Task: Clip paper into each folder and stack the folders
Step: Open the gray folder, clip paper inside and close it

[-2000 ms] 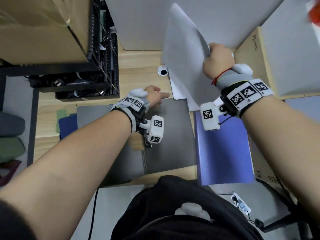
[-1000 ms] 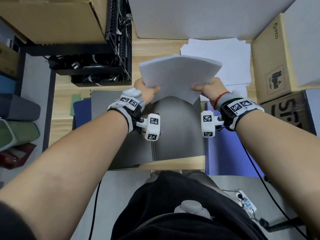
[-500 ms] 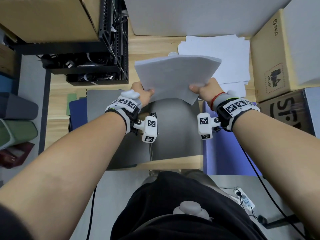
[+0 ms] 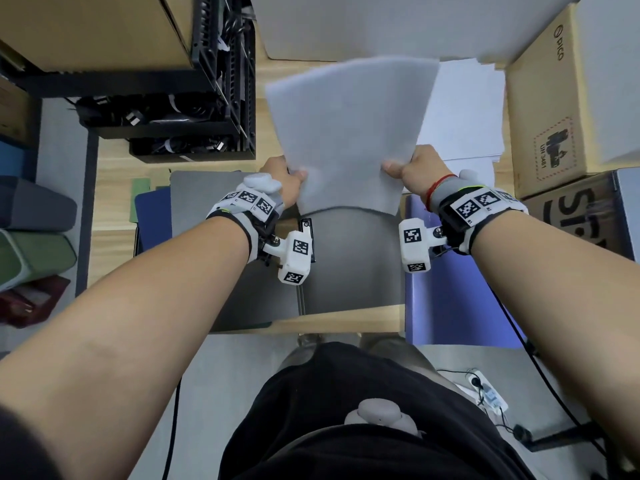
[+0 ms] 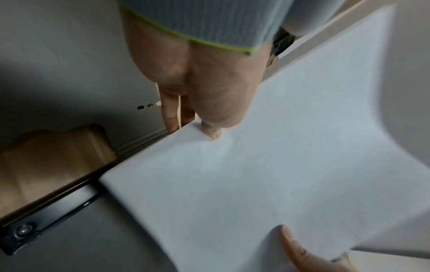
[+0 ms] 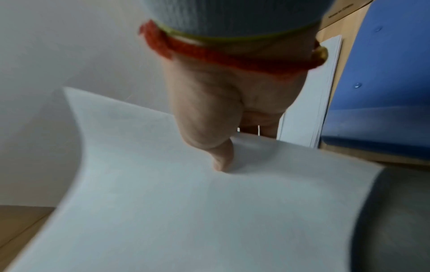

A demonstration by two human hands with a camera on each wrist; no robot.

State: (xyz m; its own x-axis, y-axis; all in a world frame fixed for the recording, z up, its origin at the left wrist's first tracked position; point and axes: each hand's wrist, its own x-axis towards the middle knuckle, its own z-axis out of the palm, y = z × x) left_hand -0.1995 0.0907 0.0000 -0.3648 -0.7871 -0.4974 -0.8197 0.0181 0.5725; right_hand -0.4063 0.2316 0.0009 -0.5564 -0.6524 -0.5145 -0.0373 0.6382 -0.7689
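The left hand (image 4: pixel 282 180) pinches the left edge of the sheaf of paper (image 4: pixel 349 133), thumb on top and fingers (image 5: pixel 171 117) underneath, and the right hand (image 4: pixel 414 173) grips the opposite edge the same way, thumb pressed into the upper sheet. The sheaf is held in the air, bowed between the two grips, its near edge over the far end of the open grey folder (image 4: pixel 349 258), which lies flat with its black clip (image 4: pixel 308 237) along the spine. The likely trouble is slippage: the stack is blurred (apparently in motion), and with only edge pinches the sheets could fan or skew, so they would enter the clip unevenly; the clip's state cannot be judged, and a closed bar would block the paper. Right of the grey folder lies a blue folder (image 4: pixel 450 299); beyond it, more loose paper (image 4: pixel 464 109); further right, cardboard boxes (image 4: pixel 550 98). A black rack (image 4: pixel 214 74) stands to the far left, and other folders (image 4: pixel 152 206) peek out on the left side.
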